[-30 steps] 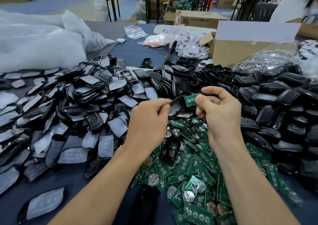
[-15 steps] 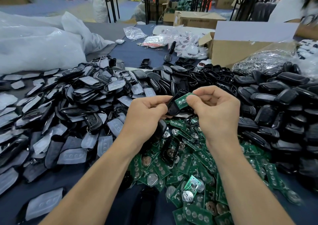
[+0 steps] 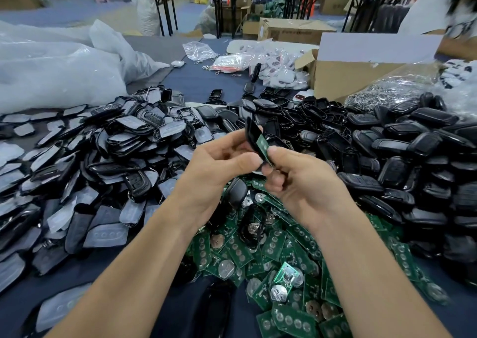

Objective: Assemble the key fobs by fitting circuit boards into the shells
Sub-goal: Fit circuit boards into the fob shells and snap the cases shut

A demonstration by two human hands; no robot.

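Nearest the person, a heap of loose green circuit boards (image 3: 260,257) lies on the dark blue table top (image 3: 462,319) between the forearms, a great many of them not yet housed. Above it the left hand (image 3: 219,167) grips a black plastic shell half (image 3: 251,134) tilted up on edge, with the fingers curled behind it. The right hand (image 3: 302,180) pinches a single green board (image 3: 263,144) at its lower end, thumb on top, and the board lies against the shell's inner face. It looks partway in; whether it has seated I cannot tell. Left of the hands is a spread of black shell halves with grey rubber button pads (image 3: 103,162), and to the right a mound of glossy black shells (image 3: 402,157) — which of these, if any, are finished fobs I cannot say. Farther back stand an open brown cardboard box (image 3: 346,79) and bulging white plastic sacks (image 3: 56,74). By my reckoning the job is mid-stream — one fob in hand, heaps left to do
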